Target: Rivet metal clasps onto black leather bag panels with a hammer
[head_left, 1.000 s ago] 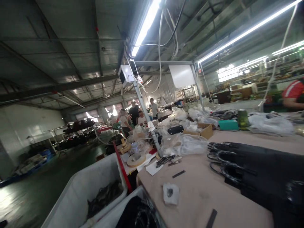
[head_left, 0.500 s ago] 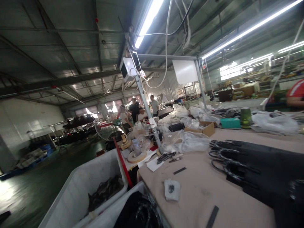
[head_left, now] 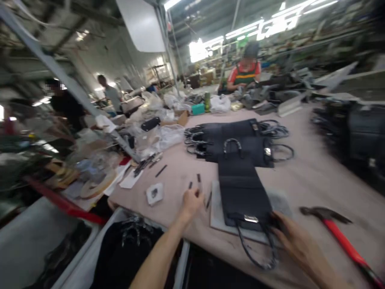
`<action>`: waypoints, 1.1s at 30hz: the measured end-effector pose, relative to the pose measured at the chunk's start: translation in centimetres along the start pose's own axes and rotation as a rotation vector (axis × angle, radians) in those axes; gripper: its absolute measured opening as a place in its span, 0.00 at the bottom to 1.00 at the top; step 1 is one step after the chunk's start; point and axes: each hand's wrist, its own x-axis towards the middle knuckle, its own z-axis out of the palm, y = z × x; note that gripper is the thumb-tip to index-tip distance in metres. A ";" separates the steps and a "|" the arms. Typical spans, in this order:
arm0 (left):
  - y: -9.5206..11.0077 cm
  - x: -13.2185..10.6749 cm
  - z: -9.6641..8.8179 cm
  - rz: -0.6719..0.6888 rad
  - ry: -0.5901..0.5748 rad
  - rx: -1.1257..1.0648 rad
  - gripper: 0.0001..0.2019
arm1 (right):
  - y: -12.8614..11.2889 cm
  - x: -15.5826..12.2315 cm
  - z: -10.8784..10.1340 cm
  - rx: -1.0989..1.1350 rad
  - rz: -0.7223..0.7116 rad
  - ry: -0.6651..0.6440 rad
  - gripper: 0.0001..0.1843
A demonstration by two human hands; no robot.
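Note:
A black bag piece (head_left: 243, 192) with a silver clasp and a looped handle lies on a pale board (head_left: 218, 216) in front of me. My right hand (head_left: 290, 237) grips its lower right edge, the fingertips partly hidden against the black material. To the left of the board, my left hand (head_left: 192, 202) is closed in a pinch over the table. Small dark ends stick out past its fingers; blur hides what the object is. A thin dark strip (head_left: 209, 199) lies between this hand and the board.
More black bag pieces (head_left: 210, 136) lie beyond, and others (head_left: 363, 140) at the right. A red-handled hammer (head_left: 339, 233) rests near my right hand. White bins (head_left: 111, 224) stand left of the table (head_left: 177, 168). A person in red (head_left: 245, 74) sits across.
The view has swung right and down. Both my hands are now in view, the right at the black bag piece and the left over the table. The hammer and board have also come into view.

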 end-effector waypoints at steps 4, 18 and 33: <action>-3.3 3.6 -1.9 -0.166 -0.046 0.249 0.14 | 0.8 -1.1 1.1 -0.020 0.040 -0.003 0.22; 4.6 -2.9 5.6 0.486 -0.319 0.243 0.06 | -3.1 -0.3 -0.2 -0.167 -0.044 -0.088 0.16; 7.9 -3.6 9.2 0.901 -0.486 0.629 0.09 | -3.9 5.6 -0.4 -0.565 -0.498 -0.592 0.08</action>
